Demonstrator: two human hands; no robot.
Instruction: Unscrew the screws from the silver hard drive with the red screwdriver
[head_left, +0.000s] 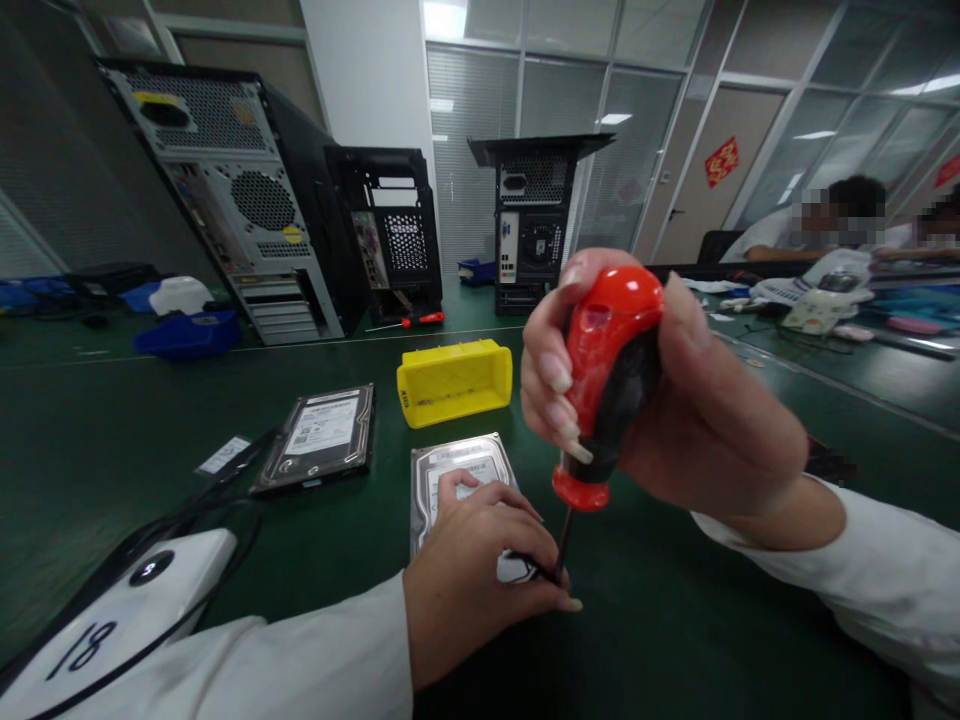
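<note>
A silver hard drive point(456, 455) with a white label lies on the green table, partly covered by my left hand point(487, 560). That hand's fingers curl over the drive, thumb and forefinger closing at its near right corner. My right hand point(675, 400) grips the red and black handle of a screwdriver point(611, 350), held upright. Its thin shaft runs down to the left fingertips; the very tip is hidden there. A second hard drive point(322, 430) lies to the left, and a yellow plastic bin point(455, 385) stands just beyond the first drive.
A tall computer case point(225, 190) and two smaller ones, an open case point(394, 230) and a black case point(529, 230), stand behind. Another screwdriver point(424, 319) and a blue bin point(189, 335) lie near them. A white device point(127, 600) with cables is at left. Co-workers sit at right.
</note>
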